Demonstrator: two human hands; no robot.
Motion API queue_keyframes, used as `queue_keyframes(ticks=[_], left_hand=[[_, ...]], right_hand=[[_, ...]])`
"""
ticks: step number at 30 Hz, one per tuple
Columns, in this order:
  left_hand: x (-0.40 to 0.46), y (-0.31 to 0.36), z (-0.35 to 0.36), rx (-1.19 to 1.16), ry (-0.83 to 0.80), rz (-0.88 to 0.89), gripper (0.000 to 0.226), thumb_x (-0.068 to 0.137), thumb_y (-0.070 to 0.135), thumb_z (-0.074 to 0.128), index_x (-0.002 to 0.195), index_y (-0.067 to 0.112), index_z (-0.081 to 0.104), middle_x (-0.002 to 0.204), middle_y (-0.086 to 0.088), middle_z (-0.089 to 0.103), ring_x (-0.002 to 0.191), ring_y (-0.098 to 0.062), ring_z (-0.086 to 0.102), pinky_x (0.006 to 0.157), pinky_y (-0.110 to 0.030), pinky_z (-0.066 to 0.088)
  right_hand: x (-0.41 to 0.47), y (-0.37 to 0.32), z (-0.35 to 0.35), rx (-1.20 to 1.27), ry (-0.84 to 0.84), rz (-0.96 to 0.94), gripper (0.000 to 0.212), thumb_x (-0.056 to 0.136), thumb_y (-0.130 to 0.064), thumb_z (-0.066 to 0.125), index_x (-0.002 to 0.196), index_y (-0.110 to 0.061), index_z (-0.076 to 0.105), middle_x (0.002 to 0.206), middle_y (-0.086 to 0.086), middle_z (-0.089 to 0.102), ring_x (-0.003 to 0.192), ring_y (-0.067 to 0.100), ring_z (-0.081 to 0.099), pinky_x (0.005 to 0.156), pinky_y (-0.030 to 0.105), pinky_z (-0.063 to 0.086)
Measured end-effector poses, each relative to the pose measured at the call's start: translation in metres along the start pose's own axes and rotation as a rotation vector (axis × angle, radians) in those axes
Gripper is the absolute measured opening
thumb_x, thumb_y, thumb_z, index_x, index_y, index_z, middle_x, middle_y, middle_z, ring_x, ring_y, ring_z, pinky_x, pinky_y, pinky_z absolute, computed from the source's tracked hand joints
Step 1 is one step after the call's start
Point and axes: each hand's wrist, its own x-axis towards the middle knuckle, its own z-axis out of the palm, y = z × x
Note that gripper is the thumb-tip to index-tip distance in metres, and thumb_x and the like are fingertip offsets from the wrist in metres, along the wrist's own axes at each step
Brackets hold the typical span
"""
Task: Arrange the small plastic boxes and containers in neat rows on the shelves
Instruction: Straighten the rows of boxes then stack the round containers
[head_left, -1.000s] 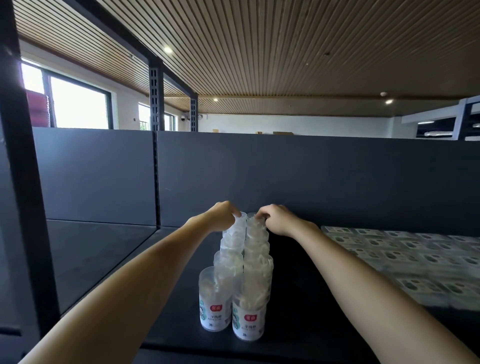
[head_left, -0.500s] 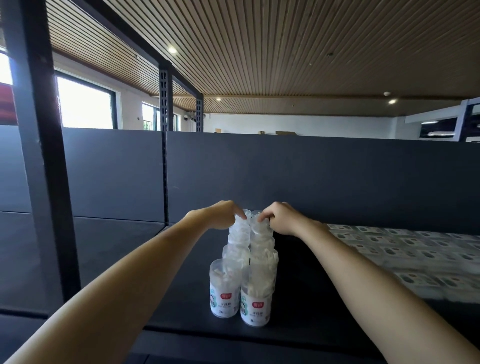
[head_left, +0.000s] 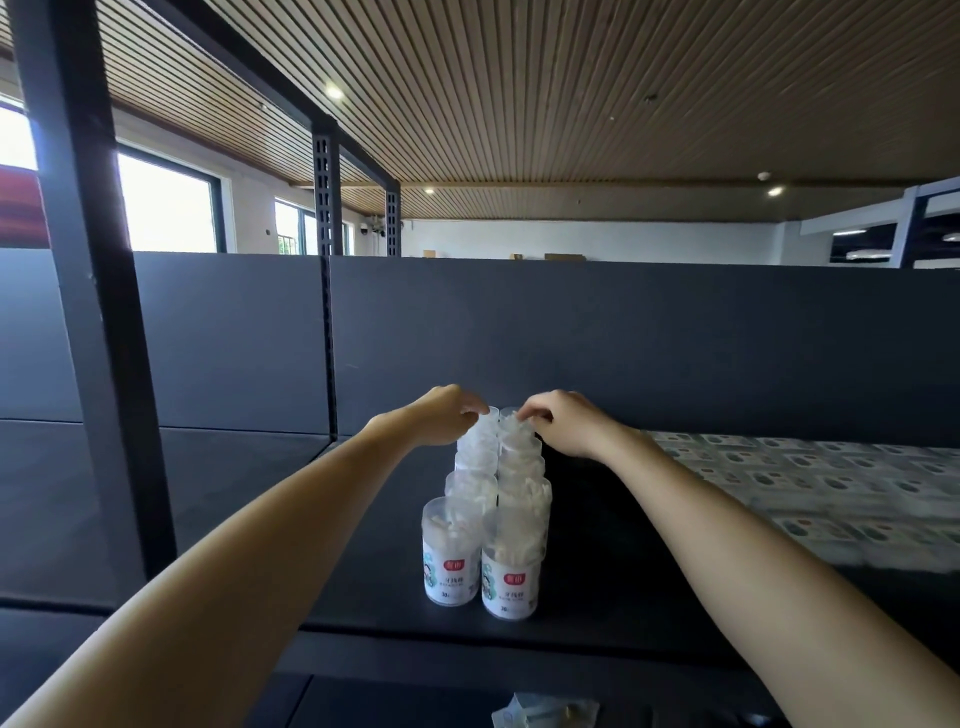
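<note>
Nearest me, well short of my hands, the front two clear containers stand upright and touching on the dark shelf, labels facing me, and behind them two files of the same tubs run back toward the rear panel. At the far end of those files my left hand has its fingers curled onto the top of the rearmost tub of the left file, and my right hand pinches the top of the rearmost tub of the right file. I judge I am squaring the back pair so both rows run straight. Next I should ease both off gently without toppling the tubs. Off to the right of my right hand lie flat packets in rows.
</note>
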Motion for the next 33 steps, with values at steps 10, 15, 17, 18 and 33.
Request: queue_keyframes(ticks=[10, 15, 17, 18, 33], left_hand=[[-0.037, 0.012, -0.014, -0.033, 0.063, 0.116, 0.041, 0.083, -0.001, 0.051, 0.093, 0.027, 0.079, 0.095, 0.01, 0.069, 0.092, -0.011, 0.062, 0.085, -0.025, 0.05], [-0.044, 0.003, -0.009, 0.072, -0.012, 0.169, 0.06, 0.079, -0.009, 0.043, 0.091, 0.037, 0.079, 0.108, 0.006, 0.069, 0.096, -0.018, 0.064, 0.087, -0.039, 0.055], [-0.046, 0.003, -0.01, 0.087, 0.007, 0.163, 0.059, 0.079, -0.009, 0.041, 0.09, 0.035, 0.079, 0.104, 0.005, 0.07, 0.093, -0.018, 0.064, 0.085, -0.04, 0.055], [-0.047, 0.003, -0.01, 0.085, 0.017, 0.164, 0.058, 0.078, -0.008, 0.04, 0.089, 0.034, 0.079, 0.101, 0.005, 0.071, 0.091, -0.019, 0.064, 0.084, -0.04, 0.055], [-0.083, 0.018, -0.018, -0.032, 0.076, 0.155, 0.055, 0.082, -0.008, 0.04, 0.093, 0.029, 0.079, 0.101, -0.001, 0.067, 0.091, -0.021, 0.061, 0.086, -0.032, 0.052]], right_hand=[[-0.043, -0.017, -0.015, 0.016, -0.016, -0.095, 0.018, 0.082, -0.018, 0.069, 0.077, -0.032, 0.08, 0.087, -0.014, 0.073, 0.088, 0.004, 0.065, 0.082, 0.021, 0.05], [-0.055, -0.028, -0.01, -0.006, -0.011, -0.09, 0.035, 0.079, -0.008, 0.054, 0.08, -0.031, 0.081, 0.096, -0.016, 0.07, 0.094, 0.005, 0.064, 0.09, 0.024, 0.05], [-0.059, -0.032, -0.008, -0.006, -0.011, -0.083, 0.036, 0.079, -0.007, 0.054, 0.087, -0.029, 0.081, 0.099, -0.017, 0.069, 0.096, 0.004, 0.063, 0.09, 0.021, 0.048], [-0.062, -0.034, -0.008, -0.004, -0.011, -0.083, 0.036, 0.08, -0.006, 0.054, 0.089, -0.028, 0.081, 0.099, -0.017, 0.069, 0.096, 0.004, 0.062, 0.09, 0.02, 0.046], [-0.093, -0.048, -0.016, -0.026, 0.023, -0.06, 0.017, 0.09, -0.017, 0.065, 0.096, -0.027, 0.077, 0.094, -0.016, 0.063, 0.085, 0.001, 0.059, 0.074, 0.016, 0.043]])
